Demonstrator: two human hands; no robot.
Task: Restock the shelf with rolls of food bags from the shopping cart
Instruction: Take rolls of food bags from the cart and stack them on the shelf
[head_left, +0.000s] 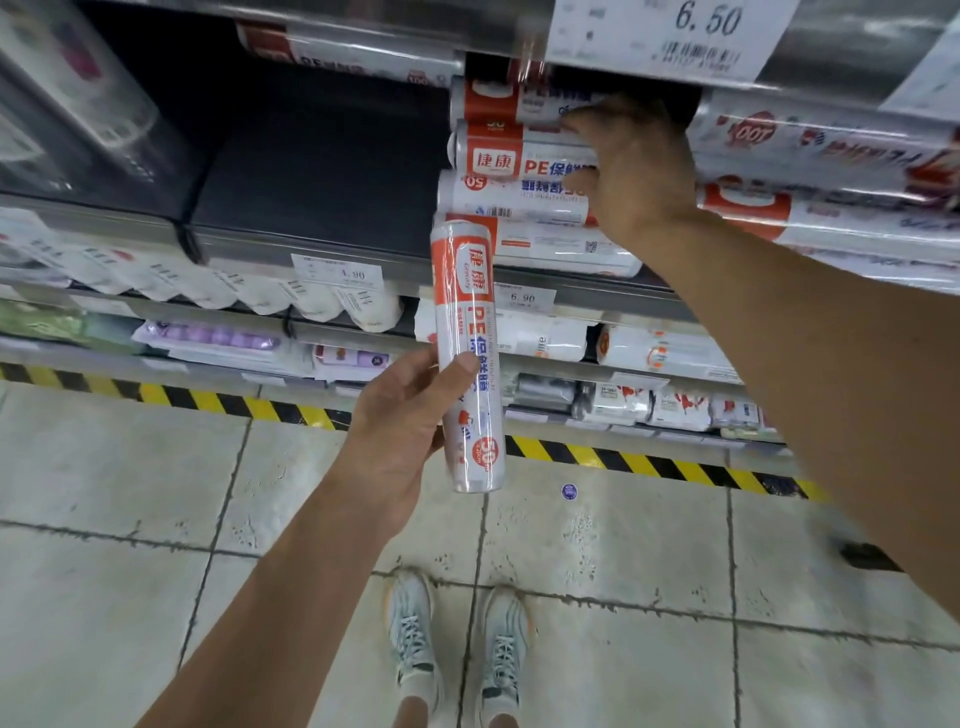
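My left hand (402, 415) grips one white and orange roll of food bags (467, 332), held upright in front of the shelves. My right hand (631, 169) reaches into the shelf and rests on a stack of several like rolls (514, 166) lying on their sides; its fingers touch the upper rolls, and whether they curl round one is hidden. The dark shelf board (311, 197) left of the stack is bare. The shopping cart is out of view.
Longer rolls (831, 156) fill the shelf to the right of the stack. Price tags (524, 299) hang on the shelf edges, with packed lower shelves beneath. Yellow and black tape (208, 402) runs along the tiled floor, and my shoes (457, 639) stand below.
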